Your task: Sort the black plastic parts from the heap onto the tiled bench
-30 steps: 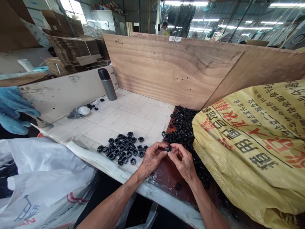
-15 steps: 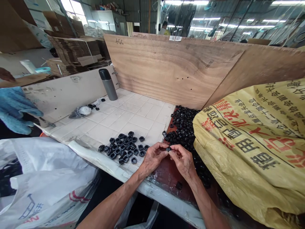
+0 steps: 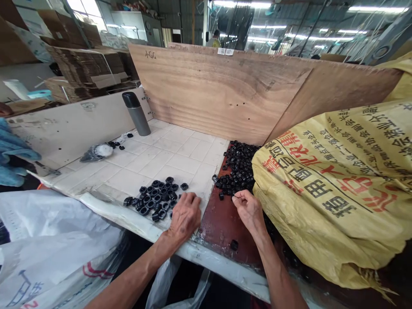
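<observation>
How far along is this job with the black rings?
Done looks small: a modest cluster of black rings sits on the white tile. In hand: the left hand rests beside it, and the right hand is pinched at the edge of the heap, holding nothing I can make out. Left: a much larger heap on the red-brown board, against the yellow sack.

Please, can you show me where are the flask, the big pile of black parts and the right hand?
Flask [image 3: 138,120]: head view, on its grey body.
Black parts [image 3: 240,165]: head view, on the middle of the pile.
Right hand [image 3: 248,210]: head view, on the back of the hand.
</observation>
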### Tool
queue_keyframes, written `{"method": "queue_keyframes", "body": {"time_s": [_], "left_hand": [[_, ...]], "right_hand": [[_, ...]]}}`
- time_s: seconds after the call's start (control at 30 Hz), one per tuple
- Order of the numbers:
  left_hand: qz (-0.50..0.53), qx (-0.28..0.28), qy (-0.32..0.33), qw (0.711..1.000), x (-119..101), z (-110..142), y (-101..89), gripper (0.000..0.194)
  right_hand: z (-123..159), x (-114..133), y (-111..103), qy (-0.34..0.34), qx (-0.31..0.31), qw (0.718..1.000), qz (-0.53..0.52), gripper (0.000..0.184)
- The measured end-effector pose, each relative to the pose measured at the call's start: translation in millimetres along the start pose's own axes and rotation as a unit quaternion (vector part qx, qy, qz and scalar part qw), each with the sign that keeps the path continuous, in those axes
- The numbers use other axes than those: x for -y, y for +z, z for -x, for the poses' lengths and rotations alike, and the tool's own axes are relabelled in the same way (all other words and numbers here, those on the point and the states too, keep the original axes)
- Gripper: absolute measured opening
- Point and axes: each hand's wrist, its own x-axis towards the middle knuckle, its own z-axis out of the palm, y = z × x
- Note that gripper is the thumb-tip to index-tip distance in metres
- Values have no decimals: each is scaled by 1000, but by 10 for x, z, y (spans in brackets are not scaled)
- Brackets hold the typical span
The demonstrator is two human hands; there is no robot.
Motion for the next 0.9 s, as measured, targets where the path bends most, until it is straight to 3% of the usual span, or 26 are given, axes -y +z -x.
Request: {"method": "queue_keyframes", "body": {"time_s": [0.1,0.2,0.27,0.33,0.43,0.6,0.8,0.9], "left_hand": [[-96,-36,-51,993,167,-36,-13,25],[-64,-59,-41,995,98,-115,32,29],[16,-36,-18,999,-66,-174,106,31],[105,11,-7,994,-247,-241,200,37],[177,53,9,983,-413,-346,333,44],[214,66,17,974,-379,-398,411,23],[290,71,-33,954,-284,-262,364,22],[366,77,-83,924,-268,-239,347,26]], "right_hand": [[22,-18,44,-71,37,996,30,10],[53,57,-7,-80,84,992,50,10],[68,140,-129,-60,172,983,34,7],[83,222,-274,-41,308,951,-5,4],[128,291,-406,12,444,896,-15,24],[240,295,-342,38,458,888,-1,17],[258,378,-292,-52,420,906,31,14],[278,404,-289,-70,433,897,44,15]]}}
